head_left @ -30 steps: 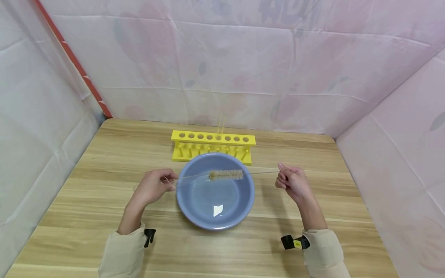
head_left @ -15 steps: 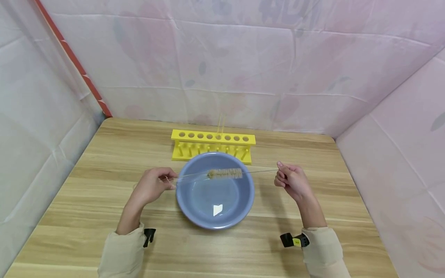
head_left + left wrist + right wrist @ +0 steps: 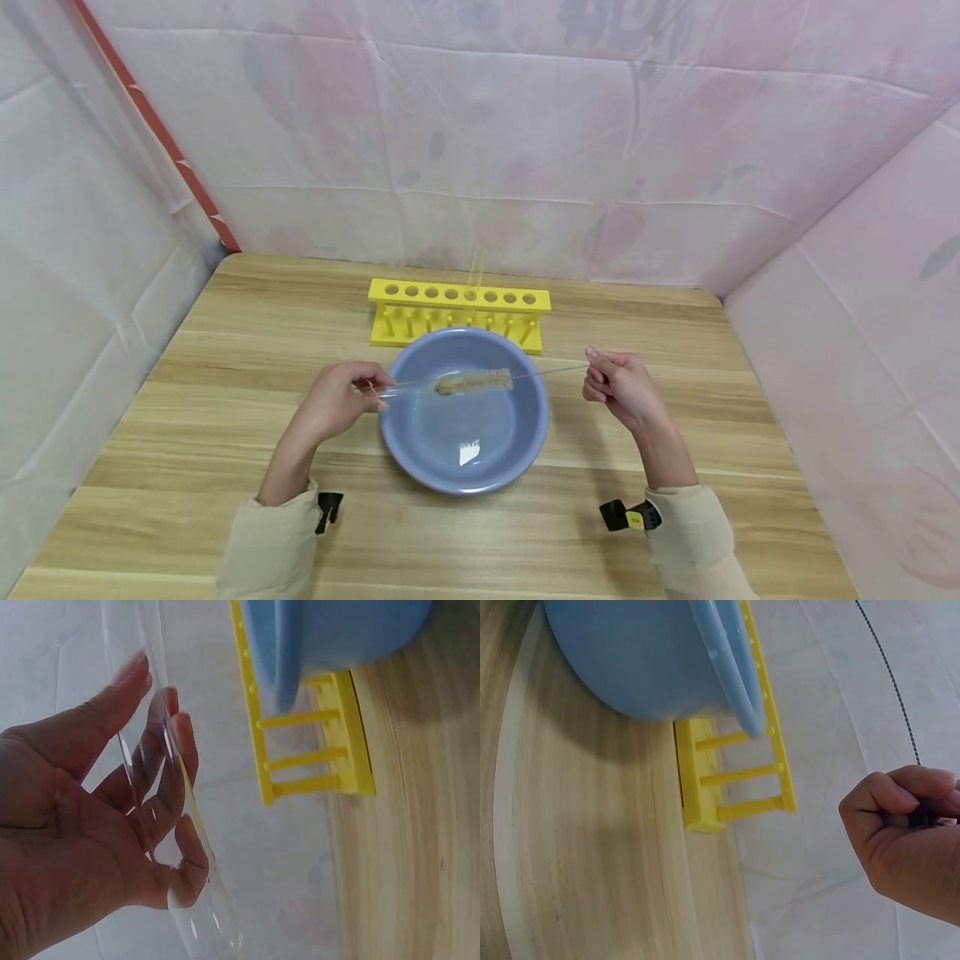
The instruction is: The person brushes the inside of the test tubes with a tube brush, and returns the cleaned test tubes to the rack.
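Over the blue basin (image 3: 465,483), my left hand (image 3: 341,404) holds a clear glass test tube (image 3: 206,900) sideways, with thumb and curled fingers around it. Opposite, my right hand (image 3: 622,387) pinches the twisted wire handle of a test tube brush (image 3: 480,382). In the right wrist view the wire (image 3: 892,671) rises out of the curled fingers. The brush's pale bristle head points left, in line with the tube and overlapping its right part in the head view. Water with a bright reflection shows inside the basin.
Right behind the basin stands a yellow test tube rack (image 3: 382,292) with a row of holes and pegs. One clear test tube (image 3: 477,271) stands upright in it. Cloth walls (image 3: 525,125) enclose the wooden table (image 3: 225,400) at the back and sides.
My right hand and the brush have shifted a little to the left, and the brush head sits slightly lower. My left hand has moved slightly right with the tube.
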Available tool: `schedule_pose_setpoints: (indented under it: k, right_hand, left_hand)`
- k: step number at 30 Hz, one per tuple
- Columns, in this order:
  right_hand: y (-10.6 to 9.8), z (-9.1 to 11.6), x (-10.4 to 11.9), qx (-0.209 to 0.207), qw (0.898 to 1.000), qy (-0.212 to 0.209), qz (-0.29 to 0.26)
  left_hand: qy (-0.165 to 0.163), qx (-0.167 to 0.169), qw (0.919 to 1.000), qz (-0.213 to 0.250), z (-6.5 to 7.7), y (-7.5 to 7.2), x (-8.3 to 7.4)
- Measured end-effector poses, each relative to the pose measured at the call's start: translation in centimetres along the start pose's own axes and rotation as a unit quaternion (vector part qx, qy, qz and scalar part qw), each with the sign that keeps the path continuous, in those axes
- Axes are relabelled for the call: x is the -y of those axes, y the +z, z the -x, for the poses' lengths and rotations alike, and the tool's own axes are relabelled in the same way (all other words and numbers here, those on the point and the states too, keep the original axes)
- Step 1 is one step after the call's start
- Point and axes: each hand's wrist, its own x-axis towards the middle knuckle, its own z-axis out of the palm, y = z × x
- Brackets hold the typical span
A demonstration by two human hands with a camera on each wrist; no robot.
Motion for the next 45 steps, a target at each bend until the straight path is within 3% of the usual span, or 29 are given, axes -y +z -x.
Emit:
schedule_pose_setpoints:
  k: [8,15,32,45]
  right_hand:
    - [0.7,-0.1,-0.3,-0.019,1.0,0.002,0.004]
    - [1.7,-0.2,-0.2,-0.029,0.999,0.003,0.014]
    - [4.3,-0.7,-0.8,-0.029,1.0,0.0,0.007]
    - [8.3,-1.4,-2.0,0.013,0.996,0.003,0.083]
  left_hand:
    - [-0.019,0.005,0.9998,-0.003,-0.2,0.3,-0.4]
    - [-0.007,0.011,0.9996,-0.026,-0.5,0.9,-0.7]
    - [-0.002,0.009,0.9993,-0.035,-0.9,1.2,-2.0]
    - [0.004,0.027,0.9985,-0.048,-1.9,3.1,-4.3]
